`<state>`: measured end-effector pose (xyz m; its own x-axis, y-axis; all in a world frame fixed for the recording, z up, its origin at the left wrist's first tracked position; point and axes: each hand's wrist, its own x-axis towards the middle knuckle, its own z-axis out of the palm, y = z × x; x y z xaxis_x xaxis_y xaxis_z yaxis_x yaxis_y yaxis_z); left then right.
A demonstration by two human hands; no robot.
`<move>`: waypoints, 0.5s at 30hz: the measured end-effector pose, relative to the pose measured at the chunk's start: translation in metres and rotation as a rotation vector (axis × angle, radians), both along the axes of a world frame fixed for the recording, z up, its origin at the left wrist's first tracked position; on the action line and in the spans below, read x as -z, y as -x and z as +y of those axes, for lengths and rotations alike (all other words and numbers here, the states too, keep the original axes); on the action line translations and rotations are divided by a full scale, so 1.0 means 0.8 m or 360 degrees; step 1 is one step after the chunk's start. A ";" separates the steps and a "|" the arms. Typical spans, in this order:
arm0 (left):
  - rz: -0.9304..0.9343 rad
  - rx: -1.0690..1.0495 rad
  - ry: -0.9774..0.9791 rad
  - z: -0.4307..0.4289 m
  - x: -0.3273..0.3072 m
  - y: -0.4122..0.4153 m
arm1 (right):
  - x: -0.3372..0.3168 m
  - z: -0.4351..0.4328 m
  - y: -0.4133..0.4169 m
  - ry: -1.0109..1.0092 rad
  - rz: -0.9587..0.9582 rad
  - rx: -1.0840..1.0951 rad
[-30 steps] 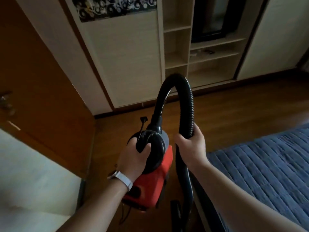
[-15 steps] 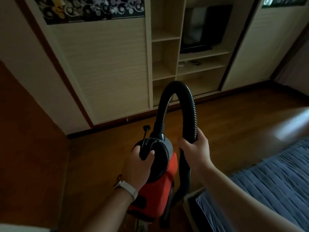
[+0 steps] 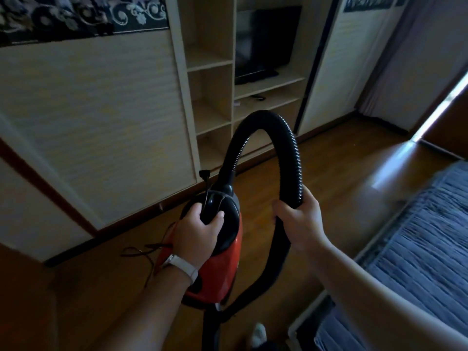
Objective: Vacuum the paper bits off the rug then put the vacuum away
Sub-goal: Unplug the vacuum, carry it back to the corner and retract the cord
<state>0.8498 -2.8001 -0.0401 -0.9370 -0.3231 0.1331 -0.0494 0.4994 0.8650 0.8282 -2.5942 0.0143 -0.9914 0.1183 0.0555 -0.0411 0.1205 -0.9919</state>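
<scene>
Gripping the red vacuum [image 3: 222,269] handle with left hand [image 3: 196,235], right hand [image 3: 298,221] clutching its hose [image 3: 291,148], television [image 3: 263,41] in shelf unit [image 3: 210,67]

Bare floor [image 3: 329,178] lies open ahead, between wardrobe [image 3: 101,122] and bed [image 3: 417,236].

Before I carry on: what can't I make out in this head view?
Hose end: head view, lost in shadow at the bottom edge.
Blue quilted fabric: head view, too dim to spot any paper; the right edge cuts it.
Small shelf item: head view, too small.
</scene>
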 end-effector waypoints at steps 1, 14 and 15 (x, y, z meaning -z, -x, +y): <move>-0.0007 0.0011 0.0015 -0.001 0.001 0.017 | 0.001 0.000 0.014 0.0010 -0.0007 0.0011; -0.0198 0.0228 0.0043 0.071 0.007 0.275 | 0.017 0.074 0.256 0.0055 -0.0102 0.0142; -0.0194 0.0246 0.0045 0.079 0.005 0.296 | 0.017 0.085 0.271 0.0044 -0.0114 0.0154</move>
